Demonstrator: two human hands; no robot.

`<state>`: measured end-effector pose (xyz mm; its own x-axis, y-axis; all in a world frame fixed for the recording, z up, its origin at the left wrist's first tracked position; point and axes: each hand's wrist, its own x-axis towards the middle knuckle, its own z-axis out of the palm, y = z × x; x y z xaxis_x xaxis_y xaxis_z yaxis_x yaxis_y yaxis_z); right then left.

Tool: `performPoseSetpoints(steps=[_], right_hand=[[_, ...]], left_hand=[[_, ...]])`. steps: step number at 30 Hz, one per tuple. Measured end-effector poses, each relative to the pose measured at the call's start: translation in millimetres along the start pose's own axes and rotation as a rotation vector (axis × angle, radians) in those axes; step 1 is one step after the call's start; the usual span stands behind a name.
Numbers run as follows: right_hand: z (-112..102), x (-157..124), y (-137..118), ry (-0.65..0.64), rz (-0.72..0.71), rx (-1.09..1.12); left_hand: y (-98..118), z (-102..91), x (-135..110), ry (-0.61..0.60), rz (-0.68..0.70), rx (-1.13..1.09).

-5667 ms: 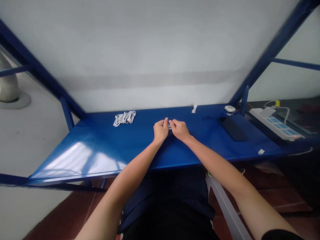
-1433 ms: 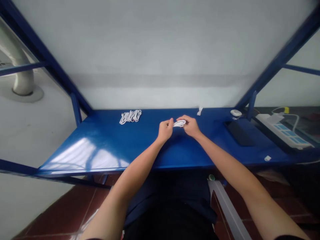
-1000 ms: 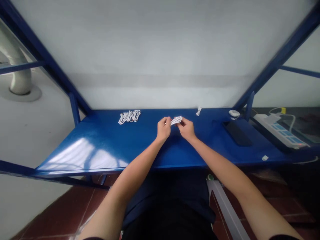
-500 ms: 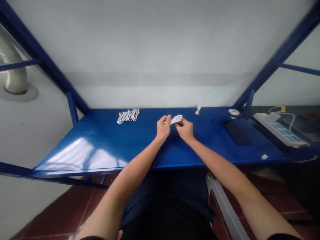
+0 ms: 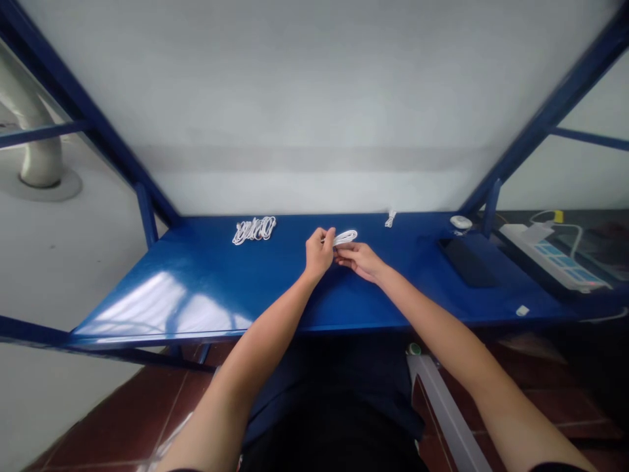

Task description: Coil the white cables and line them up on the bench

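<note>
Cable coil (image 5: 345,238) pinched between left hand (image 5: 319,254) and right hand (image 5: 358,260)

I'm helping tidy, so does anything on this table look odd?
A little white scrap lies alone near the blue table's front edge, away from the coiled white cables. I can't tell what it is.

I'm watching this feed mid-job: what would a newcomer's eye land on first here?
The bright blue table spanning the view stands out first, with the left hand and right hand at its middle, both holding a small loop of white cable. Toward the far edge, left of the hands, lies a coiled white cable bundle. Beyond the table's right end sits a white power strip.
</note>
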<state>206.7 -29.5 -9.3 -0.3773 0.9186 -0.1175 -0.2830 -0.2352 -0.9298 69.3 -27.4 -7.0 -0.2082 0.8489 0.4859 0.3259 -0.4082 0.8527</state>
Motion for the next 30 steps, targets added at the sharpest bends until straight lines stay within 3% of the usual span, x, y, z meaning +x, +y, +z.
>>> performPoseSetpoints(steps=[7,14,19,30], right_hand=[[-1.1,-1.8,-2.4,0.005,0.020,0.042],[0.8,-8.0,-13.9,0.015,0.130,0.294],[0.9,-5.5,-13.7,0.068,0.149,0.263],[-7.5,-3.9,-18.4,0.048,0.246,0.292]], left_hand=[[-10.0,-3.0,1.0,-0.080,0.121,0.223],[-7.1,-4.4,-2.8,-0.174,0.271,0.541],[-5.7,-2.6,-4.2,-0.219,0.341,0.716],[-10.0,1.9,-2.9,-0.241,0.554,0.814]])
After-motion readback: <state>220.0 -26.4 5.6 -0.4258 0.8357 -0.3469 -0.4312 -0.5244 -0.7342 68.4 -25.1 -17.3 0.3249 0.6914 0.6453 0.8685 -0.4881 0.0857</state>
